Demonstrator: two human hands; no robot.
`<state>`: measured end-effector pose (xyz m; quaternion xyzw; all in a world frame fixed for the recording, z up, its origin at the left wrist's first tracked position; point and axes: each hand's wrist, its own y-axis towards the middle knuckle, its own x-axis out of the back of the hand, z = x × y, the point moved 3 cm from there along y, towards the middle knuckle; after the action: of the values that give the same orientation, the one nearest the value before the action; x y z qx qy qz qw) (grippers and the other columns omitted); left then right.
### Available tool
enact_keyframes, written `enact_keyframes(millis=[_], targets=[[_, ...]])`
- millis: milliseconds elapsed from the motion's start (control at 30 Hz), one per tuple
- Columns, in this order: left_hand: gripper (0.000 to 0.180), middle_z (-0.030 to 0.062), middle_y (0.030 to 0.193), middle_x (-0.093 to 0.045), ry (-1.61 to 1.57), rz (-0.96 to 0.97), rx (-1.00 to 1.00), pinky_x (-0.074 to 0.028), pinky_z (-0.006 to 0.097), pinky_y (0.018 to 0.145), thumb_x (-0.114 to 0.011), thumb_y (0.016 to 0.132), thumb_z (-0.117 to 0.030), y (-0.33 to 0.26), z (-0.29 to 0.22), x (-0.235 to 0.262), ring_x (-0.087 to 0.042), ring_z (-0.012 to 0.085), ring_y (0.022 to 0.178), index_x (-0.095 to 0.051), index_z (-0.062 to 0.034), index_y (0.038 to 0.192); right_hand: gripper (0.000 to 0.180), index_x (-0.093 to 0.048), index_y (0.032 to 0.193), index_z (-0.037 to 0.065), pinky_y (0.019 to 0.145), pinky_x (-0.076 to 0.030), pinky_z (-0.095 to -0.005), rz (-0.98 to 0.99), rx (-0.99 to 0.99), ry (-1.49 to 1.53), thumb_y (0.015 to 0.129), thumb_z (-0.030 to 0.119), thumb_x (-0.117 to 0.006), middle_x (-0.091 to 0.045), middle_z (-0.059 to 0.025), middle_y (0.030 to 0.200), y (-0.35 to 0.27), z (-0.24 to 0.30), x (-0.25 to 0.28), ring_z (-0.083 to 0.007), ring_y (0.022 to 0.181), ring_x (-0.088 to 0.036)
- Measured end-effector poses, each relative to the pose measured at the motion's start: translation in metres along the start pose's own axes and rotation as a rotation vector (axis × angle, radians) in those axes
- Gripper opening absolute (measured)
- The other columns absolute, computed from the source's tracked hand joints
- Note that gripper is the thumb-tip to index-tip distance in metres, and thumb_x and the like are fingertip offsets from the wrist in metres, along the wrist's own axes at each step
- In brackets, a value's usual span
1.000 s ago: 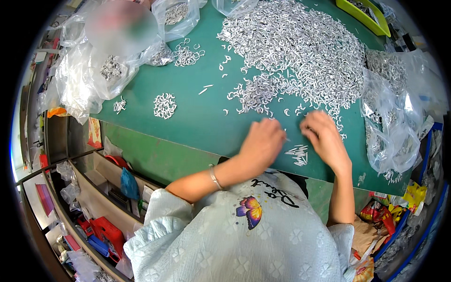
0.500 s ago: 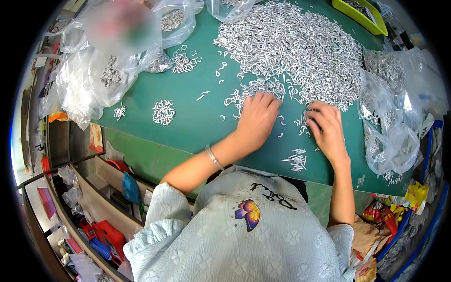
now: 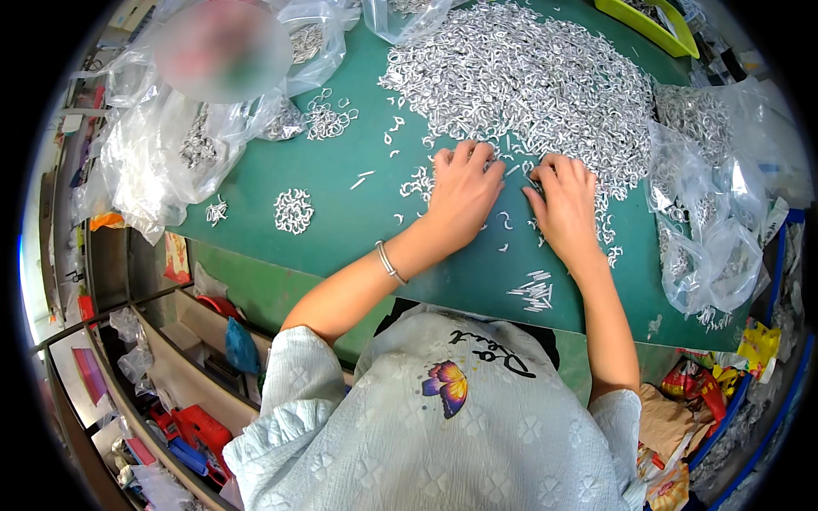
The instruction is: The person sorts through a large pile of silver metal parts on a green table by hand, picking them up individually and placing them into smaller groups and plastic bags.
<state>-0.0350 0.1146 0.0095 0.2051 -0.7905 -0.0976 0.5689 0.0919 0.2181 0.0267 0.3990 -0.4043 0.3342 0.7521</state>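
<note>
A large pile of small silver-grey curved metal pieces [image 3: 520, 72] spreads over the green tabletop [image 3: 358, 230]. At the pile's near edge my left hand [image 3: 467, 192] lies palm down, its bent fingers slightly apart on the pieces. To the right, my right hand [image 3: 567, 204] touches the same edge, thumb apart from the bent fingers. I see nothing gripped in either hand, though the palms are hidden. A small group of curved pieces [image 3: 417, 183] lies beside my left fingers. Several straight metal pins [image 3: 532, 292] lie nearer to me.
A round cluster of curved pieces [image 3: 294, 211] and a few rings [image 3: 331, 119] lie to the left. Clear plastic bags [image 3: 141, 162] of metal parts stand at the left, others [image 3: 711, 247] at the right. A yellow-green tray [image 3: 652, 30] sits at the far right.
Both hands have moved away from me, up to the pile's edge. My right hand has also shifted left, closer to my left hand, uncovering loose pieces on its right.
</note>
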Motion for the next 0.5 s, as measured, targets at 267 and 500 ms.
enact_keyframes(millis=[267, 500], targets=[[0.025, 0.0055, 0.113, -0.055, 0.101, 0.027, -0.064, -0.036, 0.044, 0.086, -0.072, 0.077, -0.011, 0.003, 0.003, 0.0, -0.049, 0.0255, 0.109, -0.065, -0.011, 0.1, 0.015, -0.06, 0.09, 0.003, 0.082, -0.036, -0.0398, 0.056, -0.035, 0.096, 0.078, 0.006, -0.069, -0.053, -0.0083, 0.098, -0.009, 0.002, 0.028, -0.0273, 0.095, -0.049], [0.022, 0.0054, 0.109, -0.054, 0.018, 0.014, -0.053, -0.036, 0.041, 0.085, -0.072, 0.077, -0.012, 0.012, -0.003, -0.01, -0.05, 0.0249, 0.106, -0.065, -0.0083, 0.097, 0.013, -0.059, 0.084, 0.004, 0.079, -0.037, -0.0377, 0.34, 0.025, 0.221, 0.077, 0.006, -0.07, -0.053, -0.0076, 0.089, -0.051, 0.019, 0.036, -0.0266, 0.09, -0.051]])
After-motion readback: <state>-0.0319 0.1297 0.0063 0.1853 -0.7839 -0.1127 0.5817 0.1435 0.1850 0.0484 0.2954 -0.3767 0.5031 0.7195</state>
